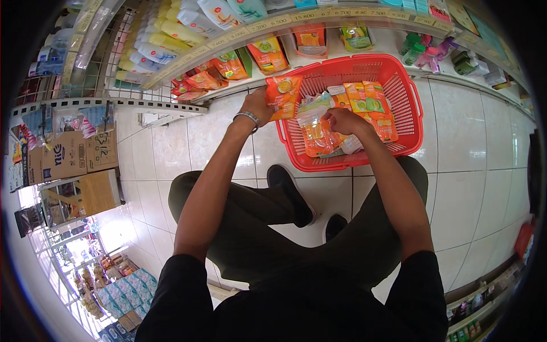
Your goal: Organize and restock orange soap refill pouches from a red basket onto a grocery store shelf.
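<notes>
My left hand (258,104), with a metal-band watch on the wrist, grips an orange pouch (284,96) with printed writing. The pouch is held upright at the left rim of a red plastic basket (406,100), which rests on the floor. Inside the basket lie several orange and yellow-green pouches (369,98), some partly covering others. My right hand (347,122) is over the basket, its fingers curled down against an orange pouch with a pale top (316,132). Whether those fingers pinch the pouch is hidden by the hand.
Orange pouches (230,65) stand in rows on the bottom shelf (295,67) behind the basket. Above, a shelf edge with price strips (256,29) carries bottles (162,42). A wire-grid rack (145,109) and cardboard boxes (64,156) are at left. My shoes (290,194) are on the tiled floor.
</notes>
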Motion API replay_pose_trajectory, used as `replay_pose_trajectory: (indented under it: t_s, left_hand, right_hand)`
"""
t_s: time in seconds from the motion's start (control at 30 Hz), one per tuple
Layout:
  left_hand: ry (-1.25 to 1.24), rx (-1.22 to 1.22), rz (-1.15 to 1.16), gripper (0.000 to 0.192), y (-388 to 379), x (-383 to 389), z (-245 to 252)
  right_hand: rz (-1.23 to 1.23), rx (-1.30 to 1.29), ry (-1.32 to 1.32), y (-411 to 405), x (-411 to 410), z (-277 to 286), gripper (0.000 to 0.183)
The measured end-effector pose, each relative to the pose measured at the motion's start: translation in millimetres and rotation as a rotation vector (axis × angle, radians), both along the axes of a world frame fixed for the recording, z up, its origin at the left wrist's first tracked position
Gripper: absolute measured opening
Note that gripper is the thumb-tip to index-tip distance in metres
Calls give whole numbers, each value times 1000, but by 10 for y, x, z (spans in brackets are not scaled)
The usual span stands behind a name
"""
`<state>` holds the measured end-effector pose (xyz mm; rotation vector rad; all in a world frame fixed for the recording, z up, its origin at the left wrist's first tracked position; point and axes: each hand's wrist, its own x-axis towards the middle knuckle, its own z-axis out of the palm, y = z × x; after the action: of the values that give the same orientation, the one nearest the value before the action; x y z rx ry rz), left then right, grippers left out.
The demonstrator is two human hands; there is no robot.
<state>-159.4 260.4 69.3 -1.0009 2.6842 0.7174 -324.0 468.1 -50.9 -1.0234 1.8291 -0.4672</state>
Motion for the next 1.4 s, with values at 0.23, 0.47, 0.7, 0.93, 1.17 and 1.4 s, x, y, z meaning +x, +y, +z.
replay_pose_trajectory:
  t_s: [0.23,0.47,0.7,0.93,1.17,1.4]
  left_hand:
    - [214,637,389,34,-150,16,248]
    - [204,684,437,42,-76,-17,409]
    - [205,626,419,36,-120,46,313]
    - [202,112,167,50,-502,83,128]
    - [-12,118,385,38,-1544,696,387]
    - [512,328,-59,27,-657,-372,-123]
  right_hand:
    - [8,-3,10,-17,6,-46,42]
    - [10,-22,7,-7,-8,-82,42]
    - [9,-11,14,-32,11,-51,42]
    - [-1,-11,-16,48,-71,-133,42]
    - [21,-51,36,-61,8,-21,42]
    - [17,25,13,-21,23,-28,45]
